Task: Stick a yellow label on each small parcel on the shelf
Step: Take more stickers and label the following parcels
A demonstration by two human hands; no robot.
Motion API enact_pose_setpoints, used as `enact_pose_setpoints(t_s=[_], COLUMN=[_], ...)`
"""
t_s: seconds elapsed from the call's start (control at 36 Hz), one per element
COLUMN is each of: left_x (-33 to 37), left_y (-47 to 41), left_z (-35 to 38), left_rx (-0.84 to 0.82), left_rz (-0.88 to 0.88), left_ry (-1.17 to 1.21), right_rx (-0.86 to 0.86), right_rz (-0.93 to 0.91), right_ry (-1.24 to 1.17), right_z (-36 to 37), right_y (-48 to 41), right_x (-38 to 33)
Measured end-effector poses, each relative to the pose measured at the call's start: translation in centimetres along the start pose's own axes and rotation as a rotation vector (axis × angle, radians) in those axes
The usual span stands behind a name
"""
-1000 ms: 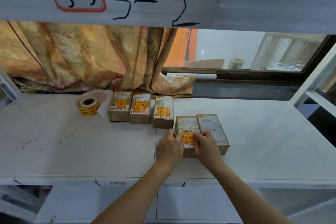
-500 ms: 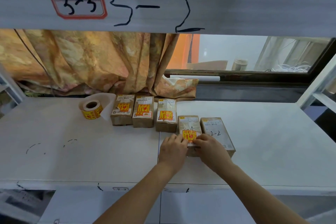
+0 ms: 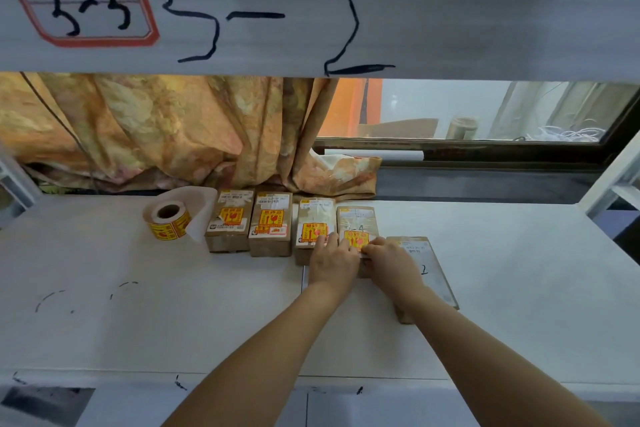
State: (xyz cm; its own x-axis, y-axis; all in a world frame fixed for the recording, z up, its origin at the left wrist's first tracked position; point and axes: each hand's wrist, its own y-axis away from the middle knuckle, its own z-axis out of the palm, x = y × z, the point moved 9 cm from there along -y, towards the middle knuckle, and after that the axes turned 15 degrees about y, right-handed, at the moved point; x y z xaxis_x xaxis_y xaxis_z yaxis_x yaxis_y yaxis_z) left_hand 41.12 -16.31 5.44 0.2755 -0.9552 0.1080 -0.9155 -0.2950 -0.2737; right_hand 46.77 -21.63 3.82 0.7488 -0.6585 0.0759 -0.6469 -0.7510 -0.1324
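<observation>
Your left hand (image 3: 332,262) lies flat, your right hand (image 3: 393,262), grip unclear, on the fourth parcel (image 3: 356,218) right of the label roll (image 3: 168,222); uneven pressure could wrinkle its yellow label (image 3: 355,238)

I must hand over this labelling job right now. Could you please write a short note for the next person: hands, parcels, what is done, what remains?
Left hand: fingers laid straight on the fourth parcel, at its left edge.
Right hand: fingertips at that parcel's right edge; grip unclear.
Done: the four parcels in the row each carry a yellow label.
Left: the fifth parcel, nearer and right of the row, shows none.
Label roll: on the shelf, left of the row.
</observation>
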Motion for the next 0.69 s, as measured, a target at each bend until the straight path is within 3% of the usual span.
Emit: enact_pose_setpoints(t_s=[0.25,0.39,0.69], left_x=[-0.6,-0.7,-0.8], left_y=[-1.2,-1.0,-1.0], left_z=[1.2,1.5,2.0], left_rx=[-0.007,-0.004,-0.028], left_rz=[-0.029,-0.027,-0.035], left_ry=[0.076,0.101,0.255], right_rx=[0.037,0.141,0.0], right_rz=[-0.083,-0.057,-0.094], right_ry=[0.209,0.249,0.171], right_z=[0.0,-0.2,1.7], right_y=[-0.8,-0.3,-0.5], right_x=[-0.9,-1.2,-1.2])
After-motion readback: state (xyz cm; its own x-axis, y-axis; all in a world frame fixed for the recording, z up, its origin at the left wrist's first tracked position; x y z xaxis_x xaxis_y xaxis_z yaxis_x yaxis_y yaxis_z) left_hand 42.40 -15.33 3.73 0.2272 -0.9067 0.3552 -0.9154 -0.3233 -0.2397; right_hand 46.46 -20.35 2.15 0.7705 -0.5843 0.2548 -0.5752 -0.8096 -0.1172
